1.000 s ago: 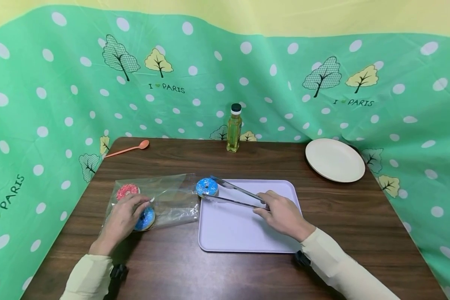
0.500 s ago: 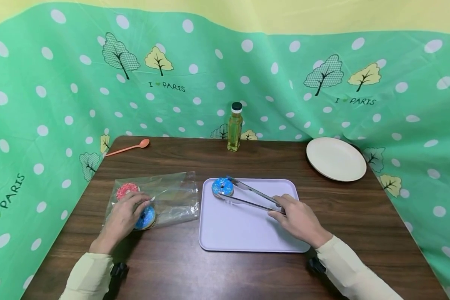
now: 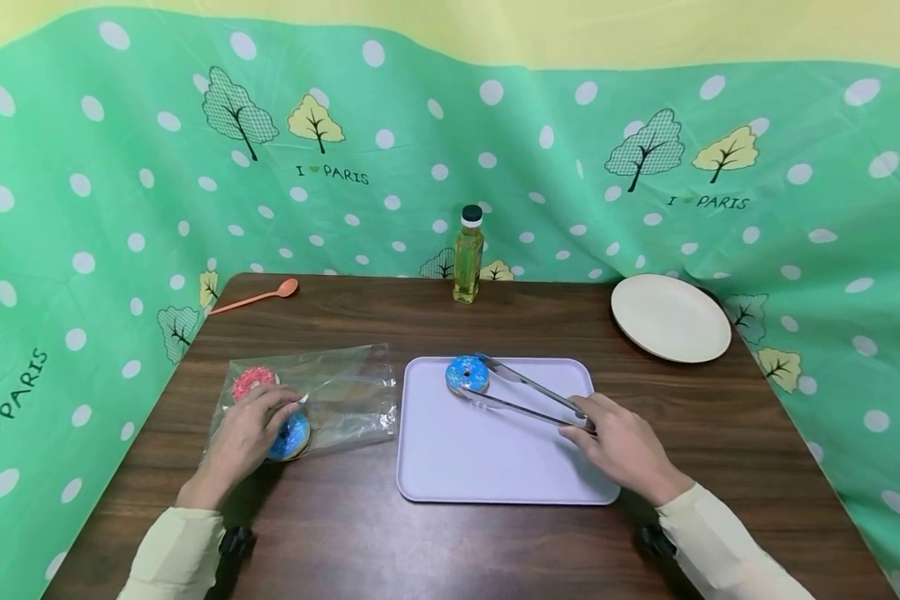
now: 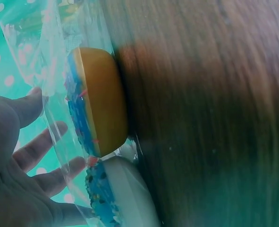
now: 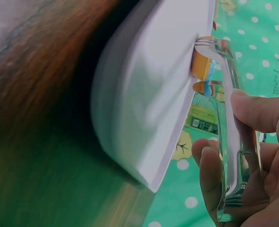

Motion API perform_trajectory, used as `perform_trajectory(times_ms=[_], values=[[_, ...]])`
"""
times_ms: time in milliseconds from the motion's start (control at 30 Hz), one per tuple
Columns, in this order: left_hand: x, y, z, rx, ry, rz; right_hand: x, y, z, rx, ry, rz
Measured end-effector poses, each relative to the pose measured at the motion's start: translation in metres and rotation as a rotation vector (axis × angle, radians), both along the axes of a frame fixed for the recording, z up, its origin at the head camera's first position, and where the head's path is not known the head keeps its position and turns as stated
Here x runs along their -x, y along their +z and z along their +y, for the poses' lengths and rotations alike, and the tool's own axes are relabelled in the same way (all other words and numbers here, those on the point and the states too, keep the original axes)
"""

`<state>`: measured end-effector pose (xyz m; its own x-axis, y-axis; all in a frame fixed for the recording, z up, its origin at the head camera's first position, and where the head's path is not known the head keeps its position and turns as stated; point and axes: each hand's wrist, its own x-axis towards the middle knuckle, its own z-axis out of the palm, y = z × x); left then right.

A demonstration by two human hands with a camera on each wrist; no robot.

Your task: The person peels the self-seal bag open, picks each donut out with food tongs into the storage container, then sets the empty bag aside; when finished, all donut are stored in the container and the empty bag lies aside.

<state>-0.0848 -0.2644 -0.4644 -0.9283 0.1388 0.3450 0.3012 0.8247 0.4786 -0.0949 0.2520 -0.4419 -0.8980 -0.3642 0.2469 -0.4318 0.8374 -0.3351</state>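
My right hand [image 3: 624,442] grips metal tongs [image 3: 521,408] over the lavender tray [image 3: 487,467]. The tongs' tips lie on either side of a blue-iced doughnut [image 3: 467,375] at the tray's back edge. On the left, my left hand [image 3: 247,433] pinches the upper film of a clear plastic bag [image 3: 352,392], thumb against it in the left wrist view. Inside the bag are a pink doughnut [image 3: 253,382] and another blue doughnut [image 3: 291,437], both partly covered by that hand. The left wrist view shows a blue-topped doughnut [image 4: 101,104] from the side, through the film.
A bottle of yellow-green liquid [image 3: 468,258] stands upright at the table's back edge. The white plate [image 3: 671,318] is at the back right, and an orange spoon [image 3: 258,296] lies at the back left. A green patterned cloth [image 3: 540,167] hangs behind the table.
My right hand and the tongs have moved right, bringing the blue doughnut from the bag's mouth onto the tray's back part. The left hand and the bag have stayed in place.
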Motion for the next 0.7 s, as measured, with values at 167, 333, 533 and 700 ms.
perform_trajectory(times_ms=[167,333,533,700], values=[[-0.001,0.0,-0.001,-0.009,-0.01,-0.015,-0.002,-0.002,0.006,-0.012,-0.004,-0.003],[0.001,-0.001,-0.003,-0.011,-0.037,-0.01,-0.003,-0.003,0.01,-0.019,0.006,0.01],[0.002,-0.001,-0.006,-0.034,-0.052,-0.015,-0.005,-0.001,0.012,-0.022,0.014,0.019],[0.003,0.001,-0.006,-0.041,-0.058,-0.052,-0.006,0.0,0.015,-0.017,-0.004,0.004]])
